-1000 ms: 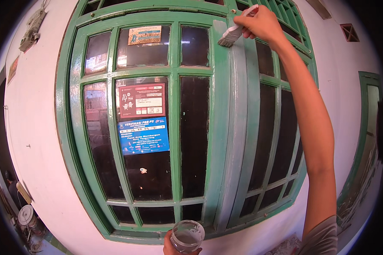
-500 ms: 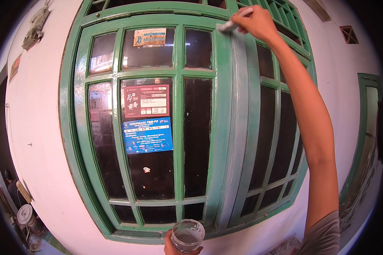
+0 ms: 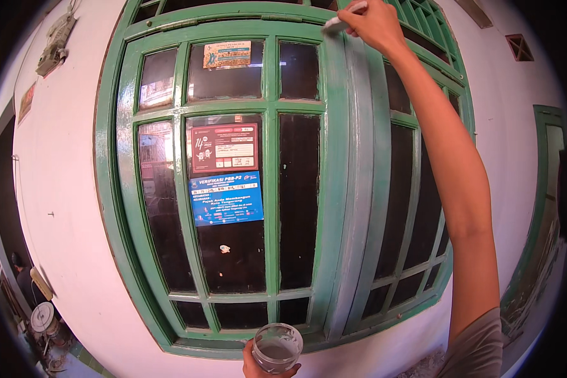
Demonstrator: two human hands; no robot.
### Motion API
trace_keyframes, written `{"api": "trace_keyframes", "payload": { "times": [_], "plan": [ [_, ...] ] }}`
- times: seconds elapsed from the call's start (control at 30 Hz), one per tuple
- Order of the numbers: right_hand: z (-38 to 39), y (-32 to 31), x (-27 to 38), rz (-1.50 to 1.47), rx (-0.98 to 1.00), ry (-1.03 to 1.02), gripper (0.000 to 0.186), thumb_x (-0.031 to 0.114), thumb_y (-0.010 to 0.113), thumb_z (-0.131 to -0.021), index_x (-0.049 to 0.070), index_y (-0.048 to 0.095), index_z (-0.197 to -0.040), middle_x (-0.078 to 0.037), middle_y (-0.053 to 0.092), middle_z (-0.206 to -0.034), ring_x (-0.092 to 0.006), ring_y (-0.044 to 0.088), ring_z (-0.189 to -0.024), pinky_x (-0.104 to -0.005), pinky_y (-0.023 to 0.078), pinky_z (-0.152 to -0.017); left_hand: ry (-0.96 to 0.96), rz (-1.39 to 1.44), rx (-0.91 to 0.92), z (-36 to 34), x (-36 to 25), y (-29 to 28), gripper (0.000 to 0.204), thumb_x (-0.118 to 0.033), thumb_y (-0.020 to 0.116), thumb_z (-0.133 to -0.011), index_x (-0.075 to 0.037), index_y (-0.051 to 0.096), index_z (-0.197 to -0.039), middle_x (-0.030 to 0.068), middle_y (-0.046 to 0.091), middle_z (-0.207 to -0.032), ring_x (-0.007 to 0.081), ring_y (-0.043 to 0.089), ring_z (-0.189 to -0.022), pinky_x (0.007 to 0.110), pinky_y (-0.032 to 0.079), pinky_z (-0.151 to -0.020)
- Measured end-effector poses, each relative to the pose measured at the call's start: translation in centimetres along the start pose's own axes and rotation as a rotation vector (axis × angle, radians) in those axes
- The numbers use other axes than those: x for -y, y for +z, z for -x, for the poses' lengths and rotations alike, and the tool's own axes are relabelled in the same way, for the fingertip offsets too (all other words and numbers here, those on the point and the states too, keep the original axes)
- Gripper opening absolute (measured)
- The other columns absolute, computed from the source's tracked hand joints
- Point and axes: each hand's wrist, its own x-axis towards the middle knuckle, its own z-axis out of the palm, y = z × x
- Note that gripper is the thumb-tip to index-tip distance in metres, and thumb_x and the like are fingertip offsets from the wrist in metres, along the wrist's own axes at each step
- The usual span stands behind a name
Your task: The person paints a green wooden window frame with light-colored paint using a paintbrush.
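My right hand (image 3: 373, 26) reaches up, fingers closed round the pale handle of a paintbrush (image 3: 339, 25). The bristles touch the top right corner of a green window frame (image 3: 329, 75), just left of the middle post (image 3: 358, 157), which looks grey-blue in places. Low in the view, my left hand (image 3: 253, 364) is wrapped round a clear round jar (image 3: 277, 348) with grey paint in it. Paint smears the jar's inside wall. Dark glass panes (image 3: 296, 189) fill the window.
Red (image 3: 224, 147) and blue (image 3: 227, 198) stickers are on the glass, with a smaller label above. Pink-white wall (image 3: 57, 170) surrounds the window. A meter box (image 3: 57, 47) hangs at upper left; a lidded bucket (image 3: 43, 317) stands lower left. A green-framed doorway (image 3: 538, 189) is at right.
The brush has moved up and slightly left along the frame's top corner, with my right hand. The view has shifted a little, so the window sits further right. My left hand still holds the jar.
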Motion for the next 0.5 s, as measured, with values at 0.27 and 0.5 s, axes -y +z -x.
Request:
{"api": "trace_keyframes", "payload": {
  "times": [0.27, 0.5],
  "plan": [
    [0.5, -1.8, 0.2, -0.035, 0.550, 0.154, 0.022, 0.013, 0.074, -0.082, -0.008, 0.077, -0.076, -0.017, 0.074, -0.068, -0.0215, 0.072, -0.058, -0.0347, 0.061, -0.058, -0.032, 0.000, 0.002, -0.1, 0.1, -0.5, 0.124, -0.021, 0.105, -0.056, 0.002, 0.032, -0.154, 0.0262, 0.066, -0.130, 0.0377, 0.068, -0.116, 0.046, 0.059, -0.093],
    [-1.4, -1.0, 0.0, -0.041, 0.775, 0.301, 0.020, 0.012, 0.077, -0.084, -0.008, 0.077, -0.087, -0.017, 0.077, -0.077, -0.0214, 0.075, -0.062, -0.0331, 0.064, -0.060, 0.051, -0.034, -0.048, -0.2, -0.2, -1.1, 0.123, -0.022, 0.105, -0.055, 0.000, 0.033, -0.152, 0.0254, 0.065, -0.131, 0.0375, 0.067, -0.117, 0.046, 0.059, -0.094]
  ]
}}
